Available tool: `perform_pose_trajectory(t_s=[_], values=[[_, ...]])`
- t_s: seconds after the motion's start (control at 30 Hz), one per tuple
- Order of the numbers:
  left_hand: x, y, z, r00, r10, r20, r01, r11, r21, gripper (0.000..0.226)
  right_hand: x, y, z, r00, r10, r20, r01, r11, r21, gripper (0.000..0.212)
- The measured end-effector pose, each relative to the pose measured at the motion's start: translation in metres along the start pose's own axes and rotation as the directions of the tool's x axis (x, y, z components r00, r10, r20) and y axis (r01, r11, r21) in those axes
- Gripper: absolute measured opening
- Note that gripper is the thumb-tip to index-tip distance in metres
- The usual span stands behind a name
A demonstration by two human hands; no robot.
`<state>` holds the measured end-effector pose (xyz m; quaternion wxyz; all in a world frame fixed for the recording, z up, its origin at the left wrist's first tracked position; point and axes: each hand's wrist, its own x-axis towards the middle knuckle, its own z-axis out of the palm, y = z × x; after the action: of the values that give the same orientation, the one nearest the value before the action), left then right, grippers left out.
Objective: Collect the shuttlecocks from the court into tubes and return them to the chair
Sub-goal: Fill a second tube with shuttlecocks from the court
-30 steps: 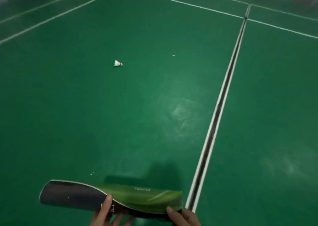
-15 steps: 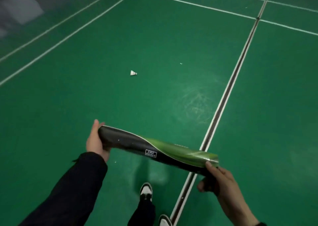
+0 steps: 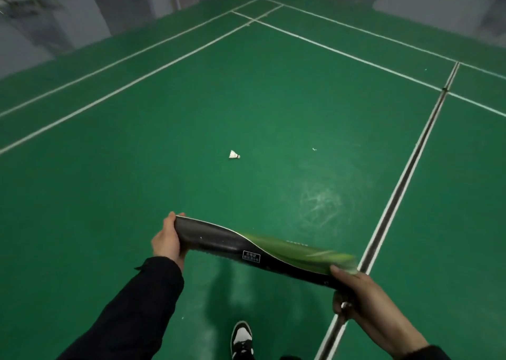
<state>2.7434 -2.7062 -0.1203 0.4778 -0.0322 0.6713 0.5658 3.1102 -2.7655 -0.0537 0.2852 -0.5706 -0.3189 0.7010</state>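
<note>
Shuttlecock tube (image 3: 262,252) is carried crosswise at waist level. Left hand (image 3: 167,240) cups its black end, fingers curled round the rim; right hand (image 3: 364,295) grips the green end, with a small metallic item beneath it that cannot be identified. One shuttlecock (image 3: 234,155) lies on the court floor (image 3: 109,181) well ahead, left of the doubled court line (image 3: 394,203). Judged step: approach for pickup; next requires walking forward and freeing one hand. Tube contents and the chair are not visible.
</note>
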Motion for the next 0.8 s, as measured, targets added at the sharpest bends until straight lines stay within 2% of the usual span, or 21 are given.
perform_pose_trajectory(t_s=[0.07, 0.2, 0.27, 0.33, 0.43, 0.5, 0.67, 0.8], values=[[0.022, 0.013, 0.018, 0.999, -0.035, -0.037, 0.033, 0.998, -0.046, 0.036, 0.029, -0.034, 0.006, 0.999, -0.042, 0.022, 0.042, 0.999, 0.011, 0.057], [0.067, 0.046, 0.072, 0.993, -0.069, -0.098, 0.051, 0.983, -0.174, 0.043, 0.105, -0.092, 0.019, 0.972, -0.211, -0.101, 0.213, 0.977, 0.014, 0.09], [0.087, 0.062, 0.105, 0.994, -0.095, -0.054, 0.077, 0.958, -0.276, 0.05, 0.151, -0.115, 0.021, 0.963, -0.242, -0.12, 0.249, 0.967, 0.045, 0.09], [0.109, 0.073, 0.14, 0.993, -0.113, 0.026, 0.114, 0.921, -0.373, 0.051, 0.198, -0.136, 0.023, 0.969, -0.223, -0.108, 0.233, 0.968, 0.094, 0.078], [0.144, 0.084, 0.195, 0.984, -0.137, 0.113, 0.172, 0.891, -0.42, 0.048, 0.28, -0.163, 0.03, 0.991, -0.134, -0.03, 0.137, 0.979, 0.149, 0.036], [0.166, 0.089, 0.231, 0.98, -0.145, 0.14, 0.191, 0.89, -0.414, 0.046, 0.333, -0.18, 0.038, 0.996, -0.083, 0.025, 0.078, 0.983, 0.166, 0.018], [0.219, 0.11, 0.294, 0.957, -0.206, 0.203, 0.263, 0.913, -0.312, 0.033, 0.436, -0.229, 0.074, 0.989, 0.023, 0.147, -0.042, 0.99, 0.131, 0.017], [0.279, 0.137, 0.33, 0.954, -0.234, 0.189, 0.284, 0.905, -0.316, 0.026, 0.514, -0.265, 0.103, 0.986, 0.087, 0.145, -0.103, 0.989, 0.103, 0.012]])
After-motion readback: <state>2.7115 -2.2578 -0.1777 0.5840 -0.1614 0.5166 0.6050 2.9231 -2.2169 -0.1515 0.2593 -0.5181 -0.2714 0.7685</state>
